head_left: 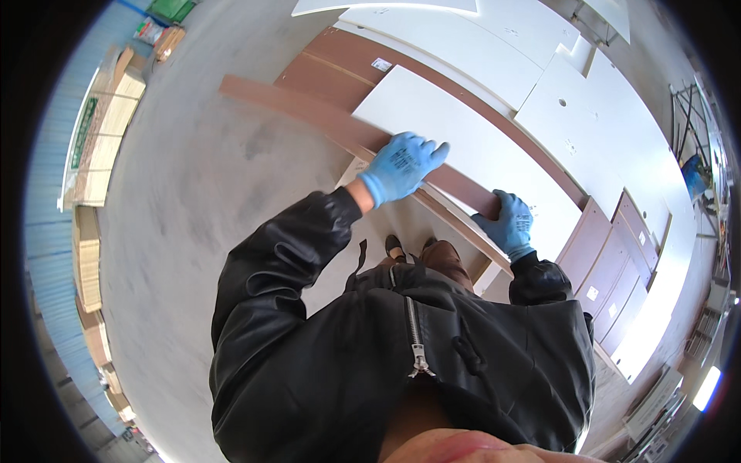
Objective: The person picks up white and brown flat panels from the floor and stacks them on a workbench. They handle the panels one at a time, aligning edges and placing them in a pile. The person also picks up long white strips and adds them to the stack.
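A long, narrow brown board (461, 187) slants across in front of me, its far left end blurred and sticking out over the floor. My left hand (404, 163), in a blue glove, is closed over the board near its middle. At the board's right end, my right hand (509, 224), gloved the same way, grips with the fingers on top and the thumb on the near side. Beneath the board lies a white panel (463, 127) with a pale wooden edge (455, 216) facing me. Parts of the board are hidden under both gloves.
Large white panels (610, 116) and brown panels (332, 69) lie stacked beyond and to the right. Grey floor (177, 216) stretches along the left. Stacks of pale boards (112, 139) stand by the blue wall (46, 201). A metal rack (687, 116) is at the far right.
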Tool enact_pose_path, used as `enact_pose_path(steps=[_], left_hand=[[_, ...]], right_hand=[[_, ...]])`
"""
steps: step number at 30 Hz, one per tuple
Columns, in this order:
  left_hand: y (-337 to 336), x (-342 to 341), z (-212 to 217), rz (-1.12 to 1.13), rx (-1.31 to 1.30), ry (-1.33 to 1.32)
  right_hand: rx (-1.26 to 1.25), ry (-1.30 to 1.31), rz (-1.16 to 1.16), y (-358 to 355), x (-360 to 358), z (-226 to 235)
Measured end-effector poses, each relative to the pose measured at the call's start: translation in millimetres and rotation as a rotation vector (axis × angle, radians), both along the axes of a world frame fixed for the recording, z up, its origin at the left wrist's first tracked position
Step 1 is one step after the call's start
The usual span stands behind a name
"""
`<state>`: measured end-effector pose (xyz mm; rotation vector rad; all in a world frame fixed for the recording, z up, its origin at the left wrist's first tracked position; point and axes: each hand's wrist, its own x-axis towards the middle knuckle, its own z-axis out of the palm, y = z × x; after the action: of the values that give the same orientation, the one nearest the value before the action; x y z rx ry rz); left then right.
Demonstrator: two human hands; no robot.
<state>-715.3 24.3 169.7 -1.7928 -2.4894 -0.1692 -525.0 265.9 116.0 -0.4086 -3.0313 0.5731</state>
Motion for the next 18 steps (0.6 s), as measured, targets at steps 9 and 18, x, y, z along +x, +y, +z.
enact_pose_path(steps=[9,18], left_hand=[[131,-156,-68,-0.223,-0.028,-0.057],[198,-264,-132,-0.206,-0.189,-0.225]], right_hand=[[0.12,0.205,-0.105,91,-97,-67],[0.148,0.136,-0.064,147,-196,-95]])
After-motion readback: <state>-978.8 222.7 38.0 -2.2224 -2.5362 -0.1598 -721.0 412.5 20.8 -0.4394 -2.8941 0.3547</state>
